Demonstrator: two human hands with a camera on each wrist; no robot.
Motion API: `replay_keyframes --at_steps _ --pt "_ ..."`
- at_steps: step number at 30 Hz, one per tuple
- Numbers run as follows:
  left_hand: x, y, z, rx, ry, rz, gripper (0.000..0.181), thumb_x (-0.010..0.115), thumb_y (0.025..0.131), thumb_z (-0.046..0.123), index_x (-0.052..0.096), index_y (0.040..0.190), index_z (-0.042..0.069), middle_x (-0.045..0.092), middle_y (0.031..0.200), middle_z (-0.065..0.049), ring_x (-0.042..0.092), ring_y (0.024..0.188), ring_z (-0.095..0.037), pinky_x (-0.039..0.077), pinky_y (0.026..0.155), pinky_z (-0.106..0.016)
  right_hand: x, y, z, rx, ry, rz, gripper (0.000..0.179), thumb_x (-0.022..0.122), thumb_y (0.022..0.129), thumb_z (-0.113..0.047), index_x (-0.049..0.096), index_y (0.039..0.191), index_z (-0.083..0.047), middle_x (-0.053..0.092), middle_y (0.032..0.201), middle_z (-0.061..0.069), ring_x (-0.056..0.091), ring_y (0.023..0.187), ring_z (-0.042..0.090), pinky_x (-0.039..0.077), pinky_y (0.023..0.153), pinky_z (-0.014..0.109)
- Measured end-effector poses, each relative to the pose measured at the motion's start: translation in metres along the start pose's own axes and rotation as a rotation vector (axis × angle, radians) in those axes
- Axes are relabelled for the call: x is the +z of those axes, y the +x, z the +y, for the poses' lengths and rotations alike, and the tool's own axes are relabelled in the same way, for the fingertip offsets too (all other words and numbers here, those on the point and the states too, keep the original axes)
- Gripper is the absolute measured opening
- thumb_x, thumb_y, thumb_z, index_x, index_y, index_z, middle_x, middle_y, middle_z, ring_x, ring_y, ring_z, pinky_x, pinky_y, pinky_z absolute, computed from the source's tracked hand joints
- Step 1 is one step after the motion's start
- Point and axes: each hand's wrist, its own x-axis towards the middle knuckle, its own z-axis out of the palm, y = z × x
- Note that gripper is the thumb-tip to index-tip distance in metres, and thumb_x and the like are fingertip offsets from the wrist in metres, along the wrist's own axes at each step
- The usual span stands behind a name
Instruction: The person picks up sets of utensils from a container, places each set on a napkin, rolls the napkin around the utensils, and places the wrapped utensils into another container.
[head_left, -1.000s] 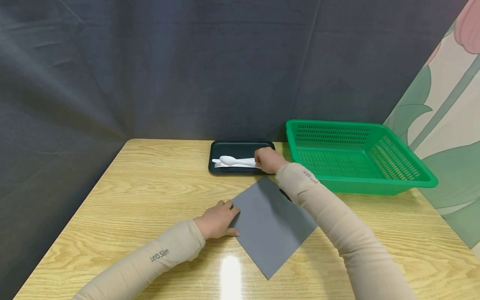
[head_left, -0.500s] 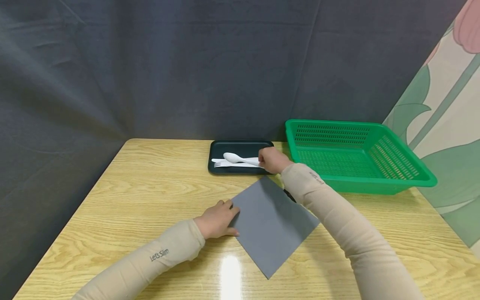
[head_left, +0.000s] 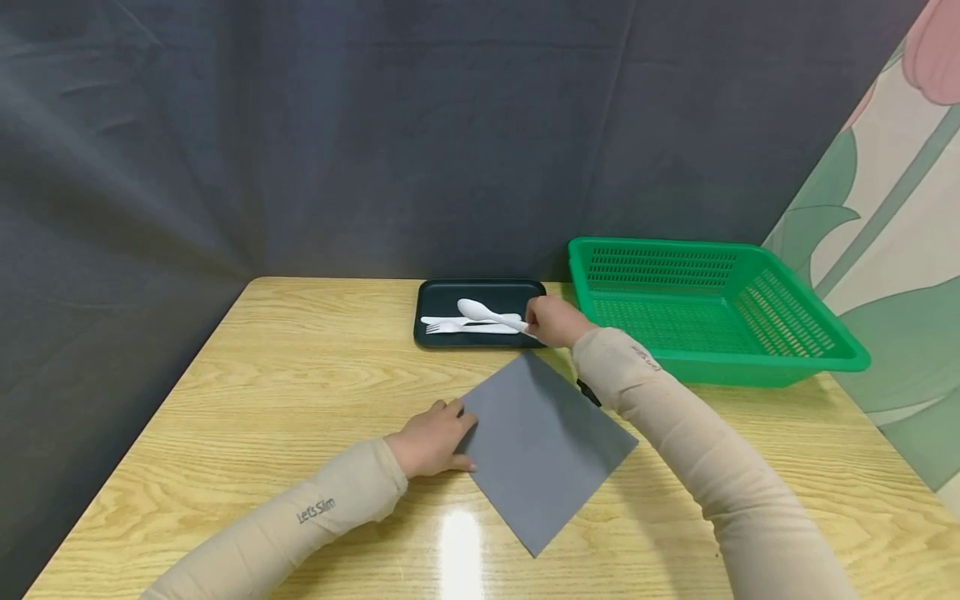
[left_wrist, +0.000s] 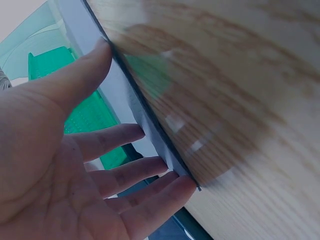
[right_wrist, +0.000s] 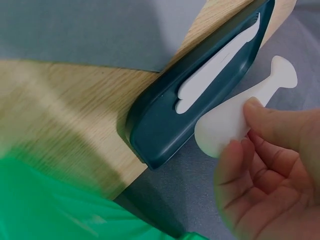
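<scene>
My right hand (head_left: 557, 321) pinches a white plastic spoon (right_wrist: 225, 125) by its handle, between thumb and fingers. Its bowl points left, over the dark tray (head_left: 435, 292). In that tray a white fork (head_left: 450, 328) and a white knife (head_left: 438, 320) lie side by side, partly overlapped by the spoon in the head view. A square grey sheet (head_left: 543, 458) lies diagonally on the table in front of the tray. At its left corner rests my left hand (head_left: 431, 440), fingers spread; the left wrist view has thumb and fingertips (left_wrist: 185, 185) along the sheet's edge.
A large green basket (head_left: 750, 368) stands on the right, close to the tray. Behind the wooden table (head_left: 322, 367) hangs a dark cloth (head_left: 420, 150). A wall with a flower picture (head_left: 900, 275) is at the far right.
The right hand has drawn the spoon slightly right and lifted it off the fork and knife, which stay in the tray. The left hand keeps its place on the sheet.
</scene>
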Motion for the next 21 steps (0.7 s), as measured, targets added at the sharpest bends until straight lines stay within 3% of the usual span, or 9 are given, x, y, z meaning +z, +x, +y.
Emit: replay_keyframes --at_steps 21 --pt "-0.0024 -0.0012 0.0017 -0.011 -0.01 -0.006 0.064 0.069 0.081 0.043 0.052 0.129 0.004 0.052 0.125 -0.016 0.051 0.112 -0.03 0.052 0.088 -0.038 -0.0024 -0.0087 0.0032 -0.006 0.016 0.02 0.011 0.062 0.089 -0.01 0.065 0.091 0.0 0.065 0.087 0.014 0.056 0.075 0.023 0.049 0.068 0.033"
